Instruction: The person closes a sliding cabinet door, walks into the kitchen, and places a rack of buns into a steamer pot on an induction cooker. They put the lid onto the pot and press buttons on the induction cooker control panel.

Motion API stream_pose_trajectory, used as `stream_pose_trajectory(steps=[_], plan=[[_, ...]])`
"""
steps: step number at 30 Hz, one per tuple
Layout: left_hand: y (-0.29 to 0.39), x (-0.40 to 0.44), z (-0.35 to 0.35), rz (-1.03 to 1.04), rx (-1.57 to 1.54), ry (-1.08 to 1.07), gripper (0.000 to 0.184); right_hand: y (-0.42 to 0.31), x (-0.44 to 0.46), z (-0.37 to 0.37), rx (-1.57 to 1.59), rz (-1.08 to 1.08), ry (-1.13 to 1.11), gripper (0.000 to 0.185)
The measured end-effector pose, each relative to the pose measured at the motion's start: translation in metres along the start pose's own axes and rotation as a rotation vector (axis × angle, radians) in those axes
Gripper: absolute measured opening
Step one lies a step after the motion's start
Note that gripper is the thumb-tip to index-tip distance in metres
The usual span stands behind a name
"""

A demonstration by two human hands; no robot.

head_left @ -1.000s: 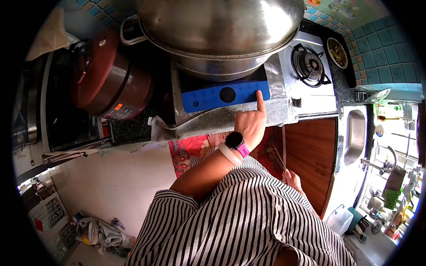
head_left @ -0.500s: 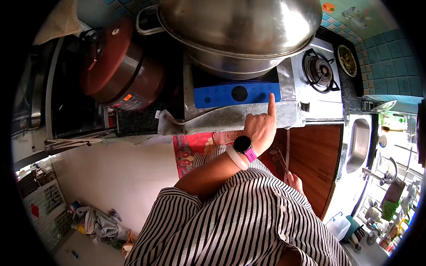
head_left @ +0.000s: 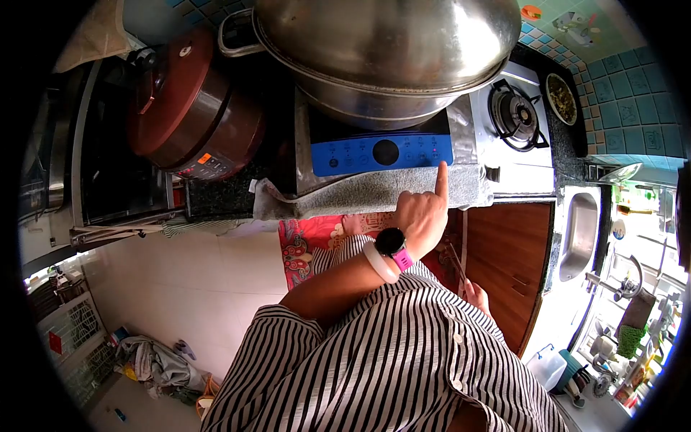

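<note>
My left hand [head_left: 422,219] has its index finger stretched out and the other fingers curled, with nothing in it. The fingertip is at the lower right edge of the blue control panel [head_left: 349,153] of an induction cooker; whether it touches cannot be told. A small red light shows above the fingertip. On the cooker stands a large lidded steel pot [head_left: 381,50]. A grey cloth [head_left: 345,191] lies along the counter's front edge below the panel. Low by my right side, my right hand [head_left: 475,295] is closed around a thin, long object [head_left: 458,265], partly hidden by the shirt.
Left of the pot stands a dark red electric cooker [head_left: 216,129]. A gas burner [head_left: 517,115] is on the right, with a bowl of food [head_left: 561,99] behind it. Further right is a sink [head_left: 578,234]. A red patterned mat [head_left: 295,252] lies on the floor.
My left index finger has drawn back slightly toward me, from on the panel to its edge. A small red light now shows where the fingertip was. My right hand stays low.
</note>
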State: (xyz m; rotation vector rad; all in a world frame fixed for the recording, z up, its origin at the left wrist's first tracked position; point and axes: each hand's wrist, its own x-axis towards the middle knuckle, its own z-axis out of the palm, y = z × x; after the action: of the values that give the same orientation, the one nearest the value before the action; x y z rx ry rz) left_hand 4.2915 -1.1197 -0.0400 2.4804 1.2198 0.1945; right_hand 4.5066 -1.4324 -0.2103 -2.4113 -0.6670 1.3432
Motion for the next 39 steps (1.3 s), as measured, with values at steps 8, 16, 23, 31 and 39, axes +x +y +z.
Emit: stream_pose_trajectory(steps=[8, 16, 23, 31, 39], plan=[[-0.016, 0.001, -0.005, -0.116, -0.004, -0.036, 0.083, -0.002, 0.000, -0.002, -0.057, 0.038, -0.001, 0.053], [-0.012, -0.004, 0.007, -0.021, 0.055, 0.065, 0.068, 0.004, 0.004, -0.001, -0.047, -0.018, -0.002, 0.052], [0.012, -0.036, 0.023, 0.185, -0.016, -0.156, 0.064, -0.005, -0.002, 0.000, -0.054, -0.015, 0.003, 0.052], [-0.011, -0.007, -0.006, -0.068, -0.003, -0.009, 0.087, 0.003, 0.001, 0.000, -0.036, -0.035, -0.011, 0.052], [-0.017, 0.003, 0.009, -0.116, 0.091, -0.010, 0.078, 0.000, -0.003, 0.000, 0.010, 0.038, 0.000, 0.049]])
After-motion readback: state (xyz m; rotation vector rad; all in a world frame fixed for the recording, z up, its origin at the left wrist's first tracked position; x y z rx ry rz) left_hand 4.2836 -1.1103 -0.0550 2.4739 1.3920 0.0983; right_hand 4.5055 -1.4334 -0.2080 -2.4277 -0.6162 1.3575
